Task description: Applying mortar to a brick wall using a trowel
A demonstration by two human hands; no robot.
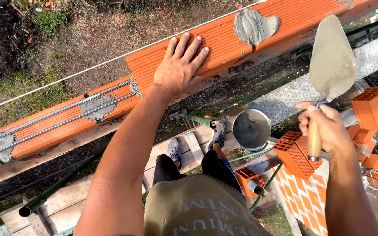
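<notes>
My left hand (179, 65) lies flat, fingers spread, on top of a long orange ribbed brick (224, 41) at the top of a wall. A patch of grey mortar (253, 25) sits on that brick to the right of my hand. My right hand (324, 126) grips the wooden handle of a trowel (331, 57), whose mortar-smeared blade points up and away from me. To the left, the lower course (57, 124) carries two steel bars (53, 114) bedded in dabs of mortar.
A taut white string line (88, 67) runs along the wall's far side. Below me are wooden scaffold planks (66, 203), my feet, a metal bucket (251, 130) holding mortar, and stacked orange hollow bricks (375, 107) at the right. Grass and bare soil lie beyond the wall.
</notes>
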